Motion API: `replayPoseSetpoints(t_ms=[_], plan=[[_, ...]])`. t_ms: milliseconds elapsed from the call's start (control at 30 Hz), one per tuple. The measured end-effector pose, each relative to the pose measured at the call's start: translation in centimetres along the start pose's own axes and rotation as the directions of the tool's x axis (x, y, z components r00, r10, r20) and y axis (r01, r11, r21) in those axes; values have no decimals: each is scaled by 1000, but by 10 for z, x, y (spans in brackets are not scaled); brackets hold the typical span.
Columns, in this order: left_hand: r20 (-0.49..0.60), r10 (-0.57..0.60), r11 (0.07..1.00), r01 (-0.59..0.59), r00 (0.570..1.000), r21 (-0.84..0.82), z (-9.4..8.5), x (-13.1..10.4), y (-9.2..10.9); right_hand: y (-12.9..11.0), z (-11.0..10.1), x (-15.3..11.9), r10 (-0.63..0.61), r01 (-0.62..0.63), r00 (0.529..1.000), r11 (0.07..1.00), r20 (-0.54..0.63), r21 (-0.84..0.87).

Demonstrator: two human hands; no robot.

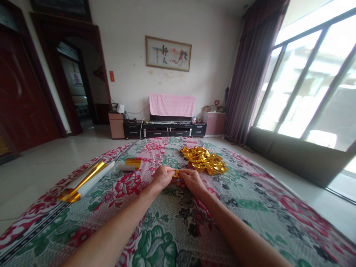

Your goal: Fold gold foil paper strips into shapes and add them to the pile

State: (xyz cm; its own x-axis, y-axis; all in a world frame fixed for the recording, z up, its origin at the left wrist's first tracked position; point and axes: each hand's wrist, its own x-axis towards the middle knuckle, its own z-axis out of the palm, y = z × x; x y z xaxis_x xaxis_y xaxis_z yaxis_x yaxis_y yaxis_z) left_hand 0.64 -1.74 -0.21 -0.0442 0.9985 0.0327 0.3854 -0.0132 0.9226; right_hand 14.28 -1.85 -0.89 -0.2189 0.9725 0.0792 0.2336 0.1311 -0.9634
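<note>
Between my two hands, over the middle of the table, is a small piece of gold foil paper (177,173). My left hand (163,176) pinches its left end and my right hand (192,180) pinches the right end, fingers closed. Most of the piece is hidden by the fingers. Just beyond my right hand lies a heap of folded gold foil pieces (204,159). To the left are a large, partly curled roll of gold foil paper (90,178) with a white back and a smaller gold and white sheet (130,164).
A floral cloth (155,241) covers the round-edged table. Beyond it stand a low black cabinet (167,131) and a pink towel (172,104) draped over a dark flat object. A window (306,81) with a purple curtain (241,74) is on the right.
</note>
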Motion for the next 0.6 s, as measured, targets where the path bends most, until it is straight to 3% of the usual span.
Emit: replayPoseSetpoints(t_ms=[600], plan=[[-7, -1, 1000, 1, 1000, 13, 0, 1, -2, -6, 1, -3, 11, -11, 1000, 999, 1, 47]])
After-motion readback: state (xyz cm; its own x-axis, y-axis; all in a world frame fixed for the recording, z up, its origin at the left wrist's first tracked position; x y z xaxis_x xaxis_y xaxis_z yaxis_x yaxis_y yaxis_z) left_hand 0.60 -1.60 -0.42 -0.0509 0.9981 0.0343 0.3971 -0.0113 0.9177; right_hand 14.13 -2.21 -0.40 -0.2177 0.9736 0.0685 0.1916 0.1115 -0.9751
